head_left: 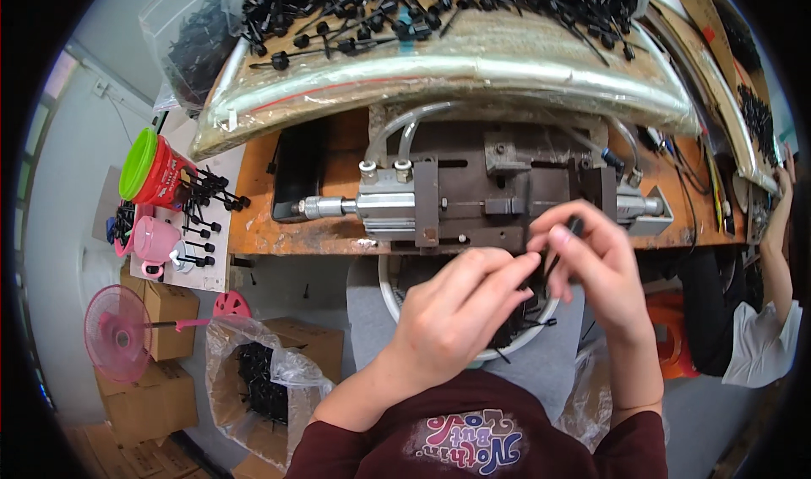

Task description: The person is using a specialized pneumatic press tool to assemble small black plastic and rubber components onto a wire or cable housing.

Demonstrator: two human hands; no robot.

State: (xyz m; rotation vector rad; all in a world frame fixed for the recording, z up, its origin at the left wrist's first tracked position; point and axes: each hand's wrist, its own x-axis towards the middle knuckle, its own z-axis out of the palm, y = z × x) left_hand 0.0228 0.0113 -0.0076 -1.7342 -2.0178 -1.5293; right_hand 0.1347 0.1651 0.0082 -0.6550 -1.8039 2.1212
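My right hand (pixel 598 268) is closed on a small black stemmed part (pixel 576 225), pinched between thumb and fingers. Close beside it, my left hand (pixel 460 306) has its fingers pressed together, their tips almost meeting the right fingers; what they hold, if anything, is hidden. Both hands are at the front edge of a metal clamping fixture (pixel 473 183) with a pneumatic cylinder (pixel 387 204) on its left side. Under the hands, a white-rimmed bowl (pixel 541 335) rests on my lap with black stemmed parts in it, partly covered by my left hand.
Beyond the fixture, a plastic-wrapped tray (pixel 473 78) carries a heap of black stemmed parts. Clear air hoses (pixel 405 137) arch over the wooden bench (pixel 321 241). At left are a red bucket (pixel 160 175), a pink fan (pixel 118 335) and a lined carton (pixel 224 378). Another person's arm (pixel 773 242) shows at right.
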